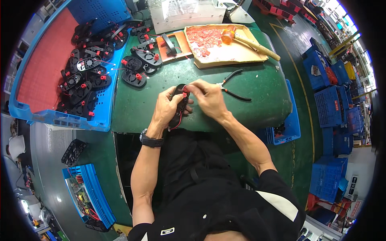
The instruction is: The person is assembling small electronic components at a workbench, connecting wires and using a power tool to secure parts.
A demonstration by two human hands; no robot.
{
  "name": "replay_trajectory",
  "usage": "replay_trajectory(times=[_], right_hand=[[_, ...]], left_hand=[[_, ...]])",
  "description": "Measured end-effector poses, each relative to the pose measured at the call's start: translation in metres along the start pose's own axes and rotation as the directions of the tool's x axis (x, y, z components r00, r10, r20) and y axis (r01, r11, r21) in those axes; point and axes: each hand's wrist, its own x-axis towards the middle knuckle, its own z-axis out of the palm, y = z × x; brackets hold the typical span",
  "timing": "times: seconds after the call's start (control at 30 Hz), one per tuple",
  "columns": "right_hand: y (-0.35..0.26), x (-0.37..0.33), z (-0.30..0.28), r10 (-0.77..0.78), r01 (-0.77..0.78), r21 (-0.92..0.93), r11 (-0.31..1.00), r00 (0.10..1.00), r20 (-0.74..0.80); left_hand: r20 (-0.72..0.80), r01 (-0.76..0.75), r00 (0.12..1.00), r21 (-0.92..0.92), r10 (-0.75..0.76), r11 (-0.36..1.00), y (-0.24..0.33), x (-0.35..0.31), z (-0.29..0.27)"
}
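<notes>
- Where the green surface [249,100] meets the person's lap, the left hand [165,107] grips a black oval plastic part [179,105], its fingers wrapped closed around the part's left edge.
- Right hand [209,98]: fingers pinched together on a small red connector [185,94] at the top of the black part; a thin red wire [177,122] trails from below it.
- Black-handled pliers [235,90] lie on the surface just right of the right hand.
- Cardboard tray [237,52] farther back holds small red pieces [203,38], with a wooden-handled mallet [249,42] resting across it.
- Blue crate [52,116] at the left contains many similar black parts [84,80]; several more [138,64] lie on the surface beside it.
</notes>
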Motion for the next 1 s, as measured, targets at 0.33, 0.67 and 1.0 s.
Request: replay_trajectory(times=[0.33, 0.67, 1.0], right_hand=[[0.038, -0.005, -0.03, -0.357, 0.403, -0.512, 0.759, 0.914, 0.19], [0.04, -0.001, -0.015, -0.241, 0.364, -0.585, 0.725, 0.929, 0.28], [-0.005, 0.014, -0.008, -0.08, 0.076, 0.047, 0.996, 0.992, 0.094]], left_hand=[[-0.243, -0.076, 0.968, -0.065, 0.059, 0.995, -0.01, 0.0, 0.0], [-0.242, -0.074, 0.968, -0.019, 0.067, 0.997, -0.008, -0.001, 0.004], [-0.094, -0.101, 0.991, -0.014, 0.099, 0.995, -0.005, -0.008, 0.001]])
